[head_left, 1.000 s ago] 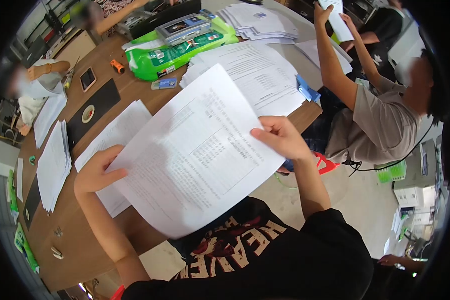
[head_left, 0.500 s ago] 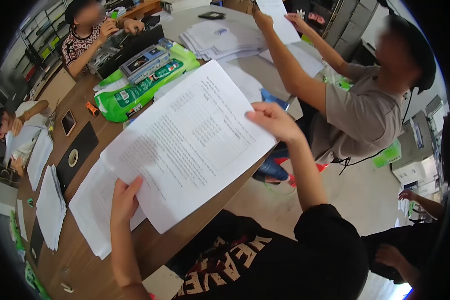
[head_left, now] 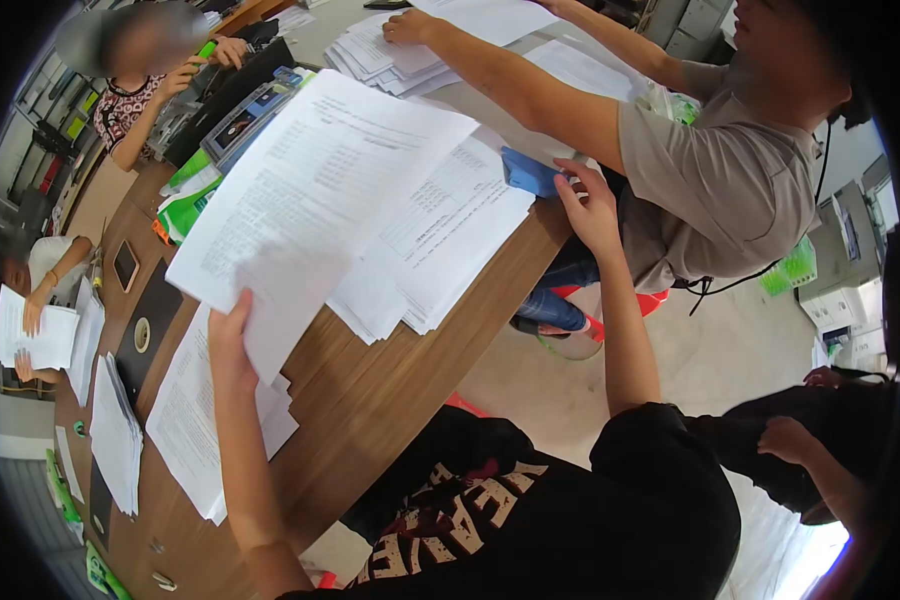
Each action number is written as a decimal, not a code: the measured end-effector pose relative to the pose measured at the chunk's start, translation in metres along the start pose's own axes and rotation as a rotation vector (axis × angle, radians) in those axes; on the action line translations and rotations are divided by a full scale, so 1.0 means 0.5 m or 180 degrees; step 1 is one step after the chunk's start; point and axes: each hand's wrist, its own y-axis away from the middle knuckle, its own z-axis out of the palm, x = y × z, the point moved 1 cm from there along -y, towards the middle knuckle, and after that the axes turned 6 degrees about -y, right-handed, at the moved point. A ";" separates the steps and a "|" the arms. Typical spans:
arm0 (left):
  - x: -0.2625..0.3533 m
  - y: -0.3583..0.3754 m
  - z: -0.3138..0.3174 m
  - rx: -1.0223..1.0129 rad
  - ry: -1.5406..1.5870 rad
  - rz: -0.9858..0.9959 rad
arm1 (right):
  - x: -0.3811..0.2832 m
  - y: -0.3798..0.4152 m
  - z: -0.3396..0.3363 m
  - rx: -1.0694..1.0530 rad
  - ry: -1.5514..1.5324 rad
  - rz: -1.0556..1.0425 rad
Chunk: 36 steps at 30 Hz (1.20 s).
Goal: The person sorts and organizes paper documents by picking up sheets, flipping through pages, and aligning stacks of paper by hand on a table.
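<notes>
1. Holding printed sheets [head_left: 310,190] by their near edge, our left hand [head_left: 234,340] had its grip closed on them, the thumb on the upper face
2. We had these sheets raised above the tabletop [head_left: 370,385], where they hid part of a stack of printed paper [head_left: 460,235] lying beneath
3. Our right hand [head_left: 590,205] was at a blue object [head_left: 530,173] beside that stack's right end; we could not tell whether its grip was closed on it
4. We saw a second pile [head_left: 182,410] partly behind our left forearm, and a third pile [head_left: 115,435] farther left
5. Beyond these we saw a phone [head_left: 126,266] near a dark panel [head_left: 160,300], and a green package [head_left: 185,205] partly covered by our raised sheets
6. On our right, a co-worker in a grey-brown shirt [head_left: 715,190] had one hand [head_left: 408,28] at a loose heap of paper [head_left: 362,55]
</notes>
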 end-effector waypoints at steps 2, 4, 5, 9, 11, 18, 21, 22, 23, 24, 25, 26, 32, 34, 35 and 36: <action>-0.017 -0.028 0.037 -0.0110 0.0157 0.0026 | 0.003 -0.008 0.002 -0.0049 -0.0062 0.0052; -0.033 -0.056 0.066 -0.0451 0.0615 0.0037 | 0.020 -0.017 0.004 -0.0133 -0.0059 -0.0014; -0.037 -0.065 0.075 -0.0472 0.0606 0.0021 | 0.029 -0.021 0.001 -0.0232 -0.0056 -0.0098; -0.044 -0.087 0.106 -0.0473 0.0588 -0.0044 | 0.063 -0.020 -0.024 -0.0435 -0.0462 0.0470; -0.046 -0.090 0.118 -0.0491 0.0636 0.0067 | 0.069 -0.006 -0.044 -0.0168 -0.0945 0.0869; -0.051 -0.097 0.162 -0.0540 0.0408 0.0097 | 0.084 0.010 -0.074 0.0119 -0.0733 0.1003; -0.052 -0.101 0.166 -0.0622 0.0154 0.0006 | 0.062 0.001 -0.053 0.0130 -0.1144 0.0982; -0.050 -0.099 0.166 -0.0628 -0.0021 0.0029 | 0.059 -0.005 -0.046 0.0067 -0.1122 0.0916; -0.050 -0.099 0.166 -0.0631 -0.0189 0.0052 | 0.057 -0.011 -0.037 -0.0001 -0.1097 0.0847; -0.052 -0.100 0.164 -0.0630 -0.0186 0.0050 | 0.056 -0.017 -0.028 -0.0003 -0.1094 0.0846; -0.054 -0.102 0.159 -0.0677 -0.0256 0.0056 | 0.056 -0.023 -0.018 0.0017 -0.1179 0.0889; -0.057 -0.104 0.154 -0.0721 -0.0325 0.0061 | 0.055 -0.026 -0.010 0.0033 -0.1263 0.0932; -0.064 -0.115 0.135 -0.0832 -0.0606 0.0035 | 0.041 -0.035 0.017 0.0030 -0.0609 0.0931; -0.070 -0.123 0.128 -0.0791 -0.0680 0.0113 | 0.032 -0.032 0.019 0.0054 -0.0513 0.0904; -0.073 -0.126 0.125 -0.0753 -0.0759 0.0192 | 0.030 -0.030 0.018 0.0084 -0.0420 0.0880; -0.065 -0.120 0.129 -0.0760 -0.0758 0.0182 | 0.031 -0.028 0.018 0.0083 -0.0411 0.0889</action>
